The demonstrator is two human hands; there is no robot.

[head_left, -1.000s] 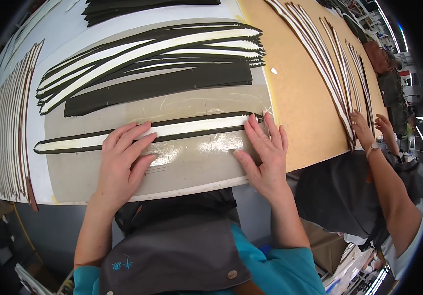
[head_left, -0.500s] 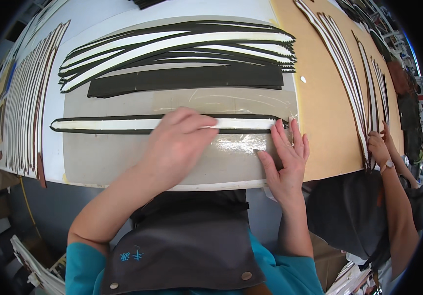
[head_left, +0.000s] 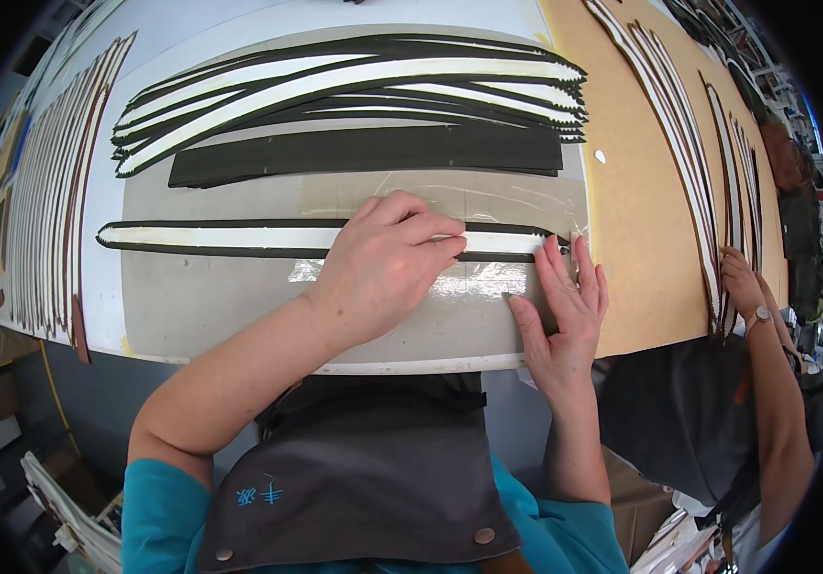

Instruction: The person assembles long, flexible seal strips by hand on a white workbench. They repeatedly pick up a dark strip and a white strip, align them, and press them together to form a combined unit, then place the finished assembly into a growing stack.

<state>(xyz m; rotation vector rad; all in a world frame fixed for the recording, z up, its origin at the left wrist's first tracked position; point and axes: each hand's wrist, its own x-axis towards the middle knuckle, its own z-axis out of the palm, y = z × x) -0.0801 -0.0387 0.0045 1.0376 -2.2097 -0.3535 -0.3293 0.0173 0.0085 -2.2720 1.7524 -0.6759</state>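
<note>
A long, black-edged white strip [head_left: 230, 237] on the flat grey mat [head_left: 211, 306] looks part-worked; plain black strips [head_left: 364, 153] beyond look unstarted. Left hand [head_left: 383, 263] bunches over the white one, hold unclear; right hand [head_left: 569, 320], spread open, touches its right end.

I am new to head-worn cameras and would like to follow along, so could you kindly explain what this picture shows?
There is no machine here: a person works with two bare hands, seen from above by a wide fisheye camera on the head, which bends straight edges near the rim.

On a flat grey sheet lies a long, narrow black strip with a white centre band. The left hand has its bunched fingertips on it; whether they pinch anything is hidden. The open right hand rests its fingertips at the strip's right end.

Beyond lie a stack of plain black flat strips and a pile of similar black-and-white strips. At the right, a co-worker's hand touches long white-and-brown strips.
</note>
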